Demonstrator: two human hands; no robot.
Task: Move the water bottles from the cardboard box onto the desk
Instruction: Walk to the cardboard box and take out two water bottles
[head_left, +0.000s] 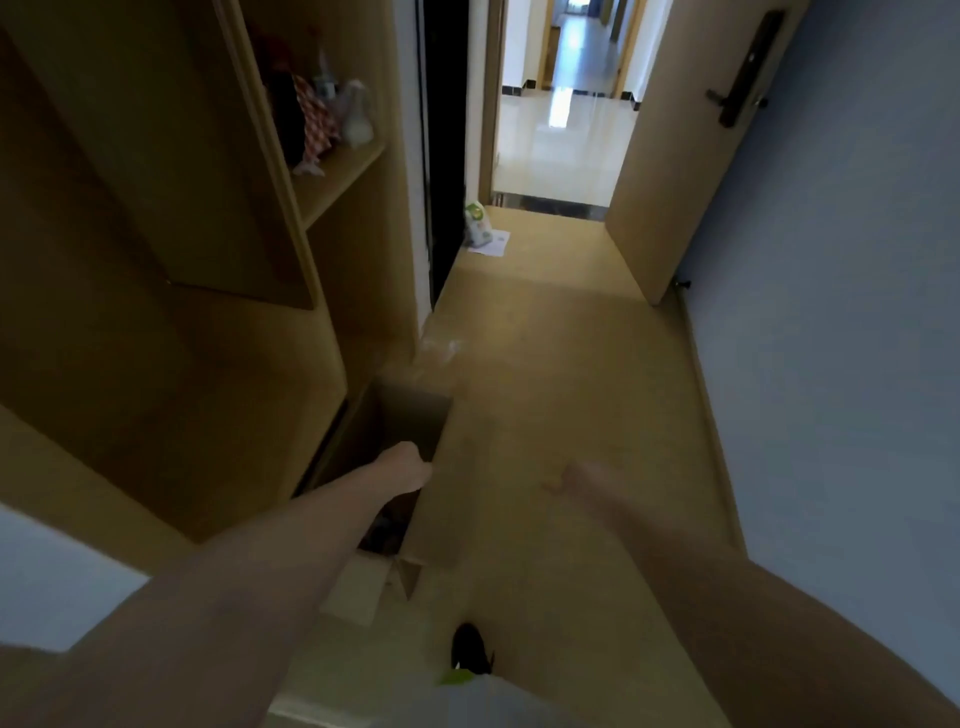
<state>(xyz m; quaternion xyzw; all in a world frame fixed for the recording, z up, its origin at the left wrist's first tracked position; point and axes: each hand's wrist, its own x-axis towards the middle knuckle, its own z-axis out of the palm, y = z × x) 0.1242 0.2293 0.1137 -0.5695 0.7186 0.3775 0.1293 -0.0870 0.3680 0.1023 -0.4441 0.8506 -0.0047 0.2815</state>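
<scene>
Head view: a person reaches down into a cardboard box (415, 467) standing open on the floor against a wooden cabinet (156, 260), in a dim entryway with the door (675, 156) ajar onto a bright corridor. The water bottles cannot be made out — the box's inside is dark, with only vague dark shapes below the forearm, and no desk is in view.

The risk, as it looks from here, lies in the gloom and the blur: a grab made by feel could catch a bottle badly and let it slip on the lift, or drag the light box wall along with it.

The left hand (408, 467) is extended at arm's length, fingers curled at the box's right wall; whether they grip the cardboard edge or something inside cannot be told. The right hand (576, 480) hangs over bare floor (571, 364) just beside the box, smeared by motion — fingers seemingly spread, holding nothing.
</scene>
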